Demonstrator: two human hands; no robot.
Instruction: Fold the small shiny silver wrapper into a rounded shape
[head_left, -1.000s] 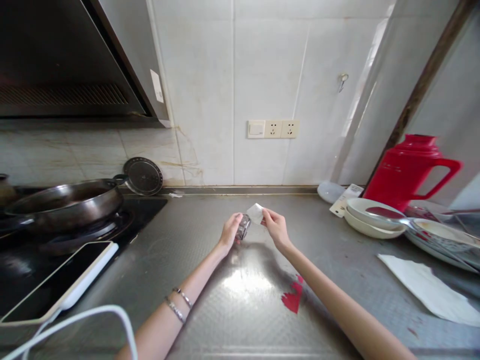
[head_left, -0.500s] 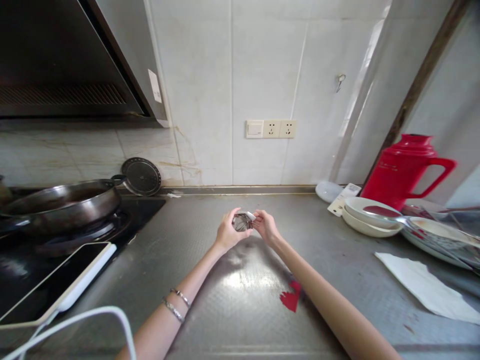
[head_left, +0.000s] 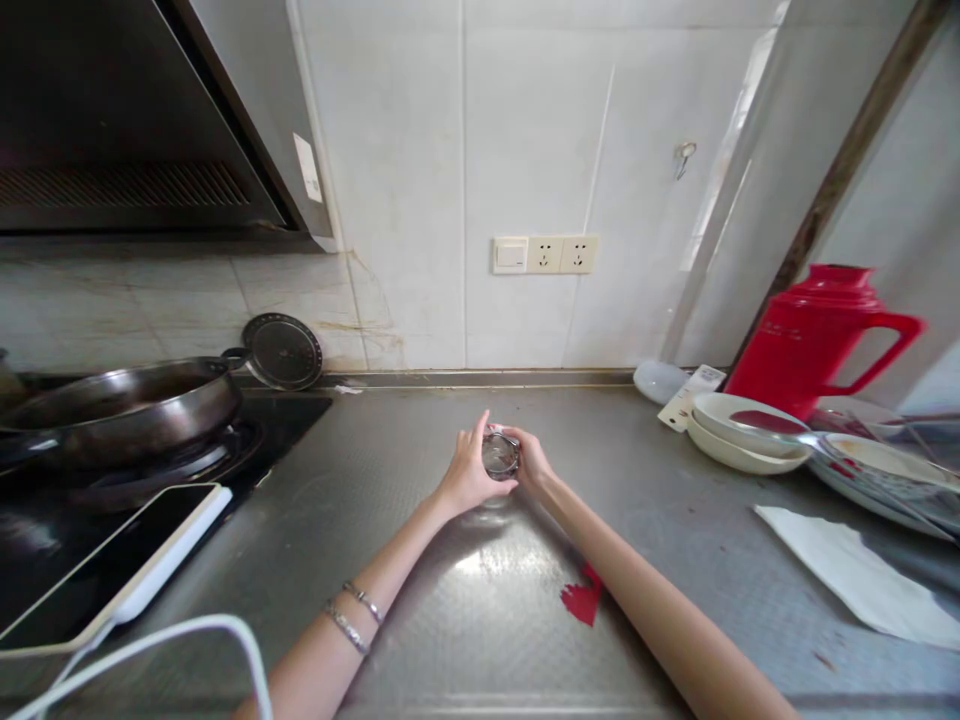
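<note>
Above the steel counter, both hands hold a small round thing with a dark metallic rim and a glassy face, rather like a watch. My left hand curves round its left side, with the thumb below and the index finger raised above. My right hand is closed on its right edge, and those fingertips are partly hidden. A bit of white and red shows at the top edge between the fingers. Below my right forearm, a red heart-shaped piece lies on the counter.
At left are a pan on the black cooktop and a phone-like device with a white cable. On the right stand a red thermos jug, stacked bowls and a white paper sheet. A round black disc leans against the wall.
The round thing has shifted slightly right and turned, so its round face shows. The white tag-like piece at its upper right is now mostly covered. My right fingers have closed round its side.
</note>
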